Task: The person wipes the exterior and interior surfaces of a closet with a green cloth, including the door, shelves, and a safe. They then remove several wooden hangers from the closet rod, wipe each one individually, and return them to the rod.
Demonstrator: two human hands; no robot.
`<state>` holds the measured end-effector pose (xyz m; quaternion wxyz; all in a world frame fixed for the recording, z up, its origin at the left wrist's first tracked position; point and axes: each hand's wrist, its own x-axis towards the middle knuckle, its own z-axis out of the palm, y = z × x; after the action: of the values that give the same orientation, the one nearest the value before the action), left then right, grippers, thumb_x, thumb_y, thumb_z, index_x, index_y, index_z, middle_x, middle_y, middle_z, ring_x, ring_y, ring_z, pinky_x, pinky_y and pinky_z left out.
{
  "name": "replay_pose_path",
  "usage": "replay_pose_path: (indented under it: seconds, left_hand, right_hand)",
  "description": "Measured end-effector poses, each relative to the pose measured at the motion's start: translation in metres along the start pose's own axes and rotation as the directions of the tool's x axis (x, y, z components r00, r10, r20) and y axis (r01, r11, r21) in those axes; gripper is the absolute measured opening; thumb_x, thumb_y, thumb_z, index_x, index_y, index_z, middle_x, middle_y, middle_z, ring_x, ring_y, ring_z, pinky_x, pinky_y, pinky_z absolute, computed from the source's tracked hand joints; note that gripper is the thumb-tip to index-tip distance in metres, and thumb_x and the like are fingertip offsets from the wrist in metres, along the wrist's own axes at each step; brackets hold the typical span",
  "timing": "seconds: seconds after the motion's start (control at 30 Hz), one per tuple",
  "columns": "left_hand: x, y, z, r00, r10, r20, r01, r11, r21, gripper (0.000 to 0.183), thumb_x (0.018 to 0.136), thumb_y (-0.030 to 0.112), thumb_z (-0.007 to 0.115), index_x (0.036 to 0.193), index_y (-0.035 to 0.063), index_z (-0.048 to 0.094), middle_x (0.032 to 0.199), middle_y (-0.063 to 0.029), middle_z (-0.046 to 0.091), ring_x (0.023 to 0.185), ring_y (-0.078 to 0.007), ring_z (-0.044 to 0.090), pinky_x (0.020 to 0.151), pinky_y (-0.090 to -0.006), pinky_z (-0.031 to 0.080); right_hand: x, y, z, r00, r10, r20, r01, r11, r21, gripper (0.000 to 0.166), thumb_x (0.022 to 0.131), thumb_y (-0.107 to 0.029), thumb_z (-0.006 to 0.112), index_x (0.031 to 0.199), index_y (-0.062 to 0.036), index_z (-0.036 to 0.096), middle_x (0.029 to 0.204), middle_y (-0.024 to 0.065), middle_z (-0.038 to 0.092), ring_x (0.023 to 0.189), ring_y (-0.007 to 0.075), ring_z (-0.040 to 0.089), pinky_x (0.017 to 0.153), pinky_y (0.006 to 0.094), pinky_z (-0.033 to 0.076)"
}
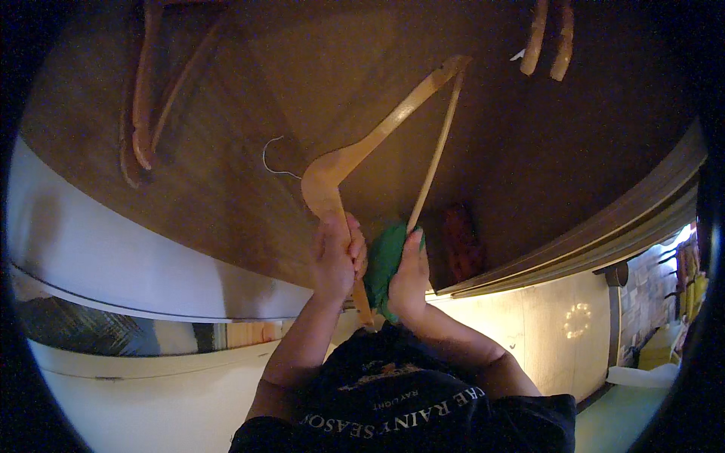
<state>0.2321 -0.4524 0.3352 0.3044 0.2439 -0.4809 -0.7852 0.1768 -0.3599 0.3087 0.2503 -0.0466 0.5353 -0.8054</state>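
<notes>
A pale wooden clothes hanger (362, 150) with a thin bar and a metal hook (272, 164) is held tilted before my chest. My left hand (337, 260) is closed around its shoulder piece, below the bend by the hook. My right hand (409, 277) holds a crumpled green cloth (382, 263) at the lower end of the hanger's bar (436, 158), with the thumb on or beside the bar. The cloth lies between both hands and partly hides the hanger's lower end.
More wooden hangers (141, 124) are at the upper left. Two wooden hanger ends (561, 56) show at the upper right. Brown wood panelling (272, 73) spans the view. A dark red object (461, 243) lies beyond my right hand. Right of me is a lit wall (532, 323).
</notes>
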Motion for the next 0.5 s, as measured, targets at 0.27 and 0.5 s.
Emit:
replay_pose_path:
  seconds: [0.27, 0.5]
  left_hand:
    - [0.009, -0.011, 0.014, 1.0, 0.012, 0.021, -0.012, 1.0, 0.015, 0.037, 0.101, 0.043, 0.035, 0.099, 0.0081, 0.046, 0.06, 0.0019, 0.037, 0.042, -0.0065, 0.035, 0.036, -0.0224, 0.03]
    - [-0.002, -0.064, 0.005, 0.993, 0.103, 0.056, -0.116, 0.928, 0.354, 0.036, 0.101, 0.026, 0.038, 0.128, 0.002, 0.042, 0.11, -0.0131, 0.052, 0.097, -0.0188, 0.053, 0.085, -0.0283, 0.043]
  right_hand:
    - [0.003, 0.034, -0.039, 0.94, 0.323, 0.111, -0.341, 0.893, 0.293, 0.044, 0.099, -0.051, 0.036, 0.107, -0.011, 0.052, 0.087, 0.0046, 0.06, 0.074, 0.0174, 0.059, 0.065, 0.0299, 0.049]
    - [0.016, -0.02, -0.036, 0.994, -0.097, 0.059, 0.098, 0.995, -0.009, 0.07, 0.097, -0.047, 0.043, 0.143, 0.001, 0.022, 0.132, 0.0154, 0.046, 0.116, 0.0253, 0.048, 0.099, 0.0351, 0.039]
